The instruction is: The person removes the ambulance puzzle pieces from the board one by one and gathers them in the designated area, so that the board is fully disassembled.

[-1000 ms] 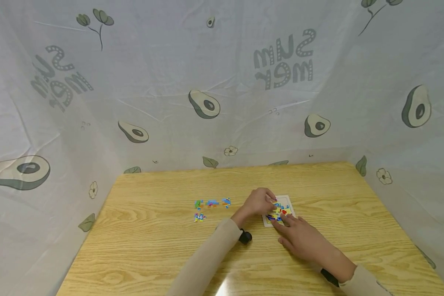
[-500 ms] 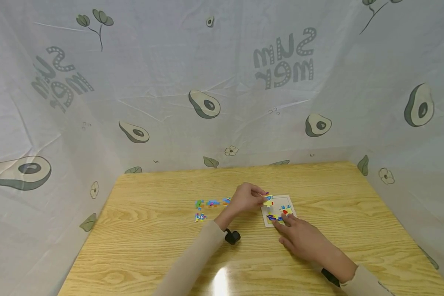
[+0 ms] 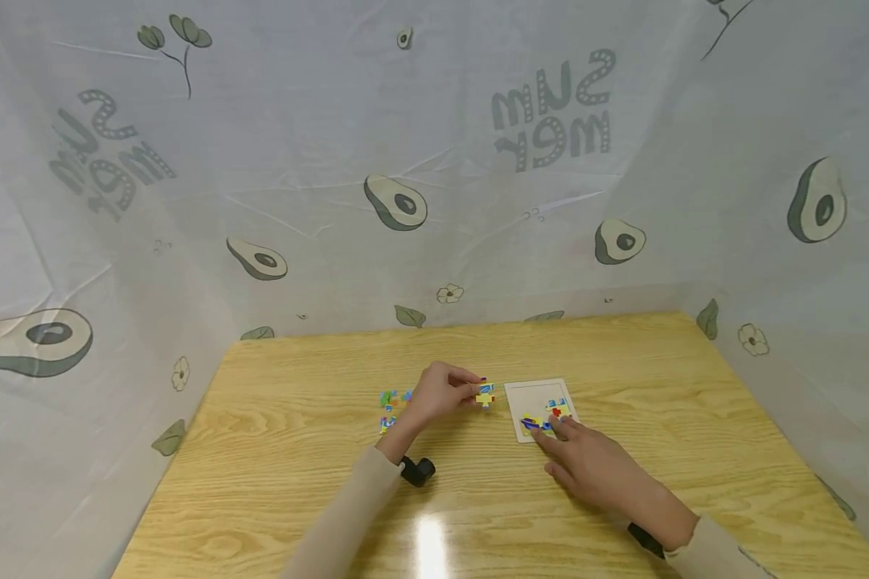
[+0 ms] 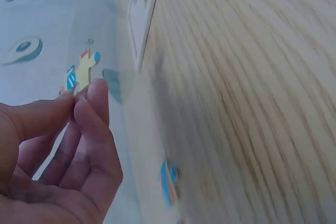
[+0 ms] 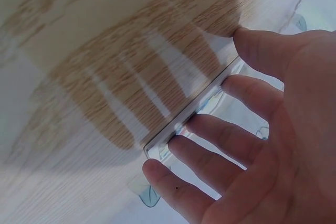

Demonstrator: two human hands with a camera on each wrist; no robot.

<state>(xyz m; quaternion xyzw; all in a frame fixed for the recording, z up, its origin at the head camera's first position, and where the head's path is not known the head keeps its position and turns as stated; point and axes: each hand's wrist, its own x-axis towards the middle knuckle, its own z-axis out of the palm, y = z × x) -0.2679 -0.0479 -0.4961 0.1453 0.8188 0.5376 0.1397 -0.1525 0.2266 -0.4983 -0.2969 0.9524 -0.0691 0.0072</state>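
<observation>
My left hand [image 3: 437,394] pinches a yellow and blue jigsaw piece [image 3: 485,396] between thumb and fingers, left of the puzzle board. The left wrist view shows this jigsaw piece [image 4: 84,72] raised above the table. On the white puzzle board [image 3: 524,396], a red, yellow and blue piece [image 3: 558,409] lies at the right, and a yellow and purple piece [image 3: 529,424] at the near edge. My right hand [image 3: 596,466] rests with extended fingers on the board's near right part, covering some of it. Fingers [image 5: 226,135] lie along the board's edge in the right wrist view.
Loose jigsaw pieces lie left of my left hand, among them a green one [image 3: 387,399] and a blue and yellow one [image 3: 387,425]; the hand and forearm hide others. A printed curtain [image 3: 448,241] hangs behind the wooden table [image 3: 297,450].
My left hand has lifted the yellow and blue jigsaw piece off the board and carried it left. The board's upper part is now uncovered. My right hand stays in place.
</observation>
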